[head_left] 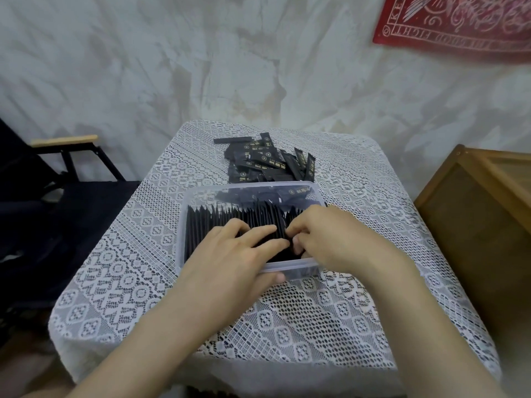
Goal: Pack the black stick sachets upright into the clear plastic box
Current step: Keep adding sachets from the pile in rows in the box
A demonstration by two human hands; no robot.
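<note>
Chair [66, 168]: dark folding frame with a pale wooden armrest, standing left of the table, against the wall [201, 67].
Tablecloth [120, 254]: white lace, covering the whole small table and hanging over its edges.
Clear box [180, 225]: rectangular, with no lid on it, standing on the cloth at the middle of the table, its long side facing the person.
Packed sachets [212, 222]: black sticks standing upright on end in a tight row that starts at the box's left wall and runs right until it passes under the hands.
Left hand [230, 254]: fingers stretched out and lying flat on the tops of the row, with the thumb outside against the box's near wall.
Loose sachets [267, 162]: a jumbled black heap with gold print, lying flat on the cloth just behind the box.
Right hand [330, 239]: fingers curled, with their tips and the thumb dug into the row, pinching sachets there; its fingertips meet those of the left hand.
Cabinet [474, 214]: brown wood, standing right of the table.
Red cloth [459, 24]: printed, hanging on the wall at the upper right.
</note>
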